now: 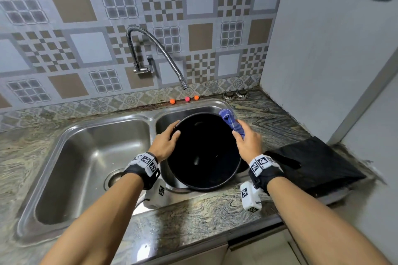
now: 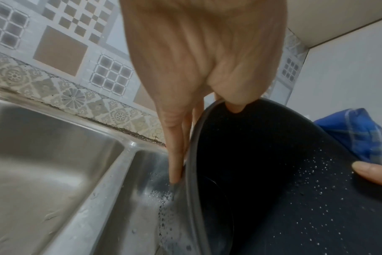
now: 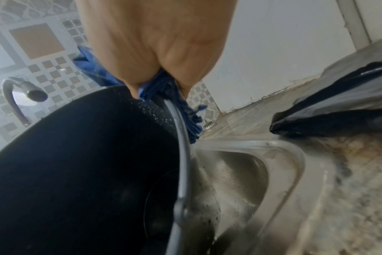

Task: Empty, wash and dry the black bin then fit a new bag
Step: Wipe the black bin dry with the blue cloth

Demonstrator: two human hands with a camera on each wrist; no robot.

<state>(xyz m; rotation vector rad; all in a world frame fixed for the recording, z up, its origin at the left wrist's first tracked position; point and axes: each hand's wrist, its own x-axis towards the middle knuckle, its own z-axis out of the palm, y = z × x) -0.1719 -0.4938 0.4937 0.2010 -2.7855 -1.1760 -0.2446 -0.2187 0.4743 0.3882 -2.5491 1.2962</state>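
Observation:
The round black bin (image 1: 204, 153) stands in the right basin of the steel sink (image 1: 90, 157), its opening towards me. Water drops dot its inside wall (image 2: 316, 198). My left hand (image 1: 165, 140) grips the bin's left rim, thumb inside and fingers (image 2: 175, 155) down the outside. My right hand (image 1: 247, 142) pinches a blue checked cloth (image 1: 231, 120) against the bin's right rim (image 3: 181, 138). The cloth (image 3: 192, 119) hangs over the rim on both sides. A folded black bag (image 1: 318, 163) lies on the counter to the right.
A flexible chrome tap (image 1: 159, 49) arches over the right basin. The left basin is bare, with a drain (image 1: 114, 176). Three small coloured balls (image 1: 187, 99) and two metal caps (image 1: 235, 94) sit along the back ledge. A white wall (image 1: 323, 49) closes the right side.

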